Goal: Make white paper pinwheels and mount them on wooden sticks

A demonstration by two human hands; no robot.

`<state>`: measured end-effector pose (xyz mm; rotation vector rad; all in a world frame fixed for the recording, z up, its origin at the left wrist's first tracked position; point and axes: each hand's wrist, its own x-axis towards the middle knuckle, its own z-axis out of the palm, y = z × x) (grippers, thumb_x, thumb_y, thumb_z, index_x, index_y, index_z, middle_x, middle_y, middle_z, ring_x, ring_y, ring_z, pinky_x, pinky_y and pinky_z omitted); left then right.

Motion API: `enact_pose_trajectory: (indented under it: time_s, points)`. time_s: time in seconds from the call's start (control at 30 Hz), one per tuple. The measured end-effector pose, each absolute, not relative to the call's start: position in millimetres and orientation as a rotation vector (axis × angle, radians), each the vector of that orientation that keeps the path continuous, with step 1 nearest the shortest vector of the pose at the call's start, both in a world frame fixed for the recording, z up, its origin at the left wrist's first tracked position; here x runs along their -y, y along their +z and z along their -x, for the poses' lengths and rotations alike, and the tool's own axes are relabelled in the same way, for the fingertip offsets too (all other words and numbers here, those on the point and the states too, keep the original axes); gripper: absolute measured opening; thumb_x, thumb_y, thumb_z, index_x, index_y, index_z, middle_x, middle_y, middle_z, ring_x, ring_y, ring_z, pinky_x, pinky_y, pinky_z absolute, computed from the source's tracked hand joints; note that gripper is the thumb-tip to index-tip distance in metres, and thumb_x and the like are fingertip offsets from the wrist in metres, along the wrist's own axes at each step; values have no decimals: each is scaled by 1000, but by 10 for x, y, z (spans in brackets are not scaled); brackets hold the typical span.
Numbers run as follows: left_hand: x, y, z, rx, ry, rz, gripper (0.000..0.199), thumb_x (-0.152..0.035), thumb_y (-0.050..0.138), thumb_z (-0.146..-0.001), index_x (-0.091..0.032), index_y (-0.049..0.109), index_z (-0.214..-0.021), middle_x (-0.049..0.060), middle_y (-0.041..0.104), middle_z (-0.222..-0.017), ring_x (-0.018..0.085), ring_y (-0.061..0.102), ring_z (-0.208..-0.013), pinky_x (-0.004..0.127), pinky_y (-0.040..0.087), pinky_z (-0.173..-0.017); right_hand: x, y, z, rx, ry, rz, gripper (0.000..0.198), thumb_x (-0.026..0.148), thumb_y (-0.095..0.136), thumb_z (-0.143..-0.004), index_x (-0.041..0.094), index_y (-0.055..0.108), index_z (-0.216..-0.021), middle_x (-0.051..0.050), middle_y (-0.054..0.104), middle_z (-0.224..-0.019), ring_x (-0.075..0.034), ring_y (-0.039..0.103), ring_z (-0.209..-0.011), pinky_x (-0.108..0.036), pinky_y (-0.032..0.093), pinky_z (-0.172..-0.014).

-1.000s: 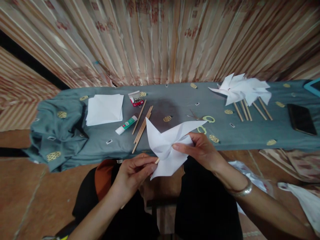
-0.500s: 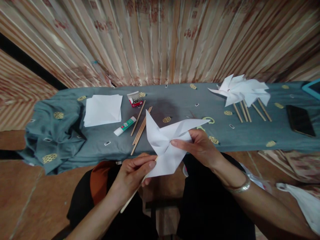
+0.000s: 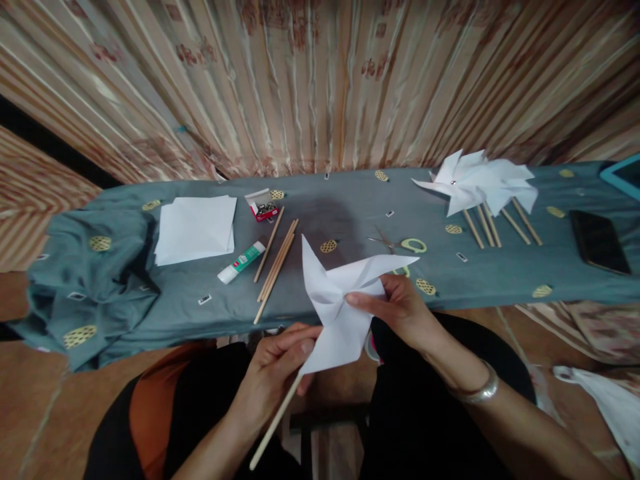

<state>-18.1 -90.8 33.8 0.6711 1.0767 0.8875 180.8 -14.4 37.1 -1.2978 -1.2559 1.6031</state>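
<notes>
A white paper pinwheel (image 3: 340,313) is held over my lap, just in front of the table edge. My right hand (image 3: 395,307) grips it from the right, thumb pressed at its centre and the fingers behind the paper. A wooden stick (image 3: 275,423) slants down from behind the lower blade. My left hand (image 3: 285,360) is closed around this stick near the paper, its thumb and forefinger beside the blade's edge. Where stick and pinwheel meet is hidden behind the paper. Scissors (image 3: 413,246) with pale green handles lie on the table just beyond my right hand.
On the grey cloth (image 3: 200,287) lie a paper stack (image 3: 196,230), a glue stick (image 3: 241,263), loose wooden sticks (image 3: 277,267) and an open red box of metal pins (image 3: 263,208). Several pinwheels (image 3: 480,183) lie at the right, near a dark phone (image 3: 599,241). A curtain (image 3: 320,80) hangs behind.
Both hands and the pinwheel sit slightly lower in view. The stick has swung to a steeper slant, with more of it showing below my left hand. The scissors are less covered.
</notes>
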Motion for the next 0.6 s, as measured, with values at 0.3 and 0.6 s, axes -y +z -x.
enact_pose_trajectory:
  time_s: [0.3, 0.6]
  points:
    - [833, 217, 77, -1157, 783, -646, 41, -50, 74, -73, -15, 78, -94, -6, 39, -43, 6, 29, -43, 21, 20, -48, 99, 307, -1879, 1267, 1560, 1265, 30, 46, 78, -69, 17, 75, -77, -3, 72, -69, -13, 58, -56, -25, 48, -52]
    - [775, 34, -7, -1127, 839, -807, 40, -50, 72, -71, -16, 66, -51, 3, 55, -58, 12, 46, -54, 24, 38, -52, 299, 285, -1952, 1519, 1299, 1271, 12, 31, 67, -84, 20, 73, -83, -3, 74, -80, -17, 68, -71, -26, 54, -63]
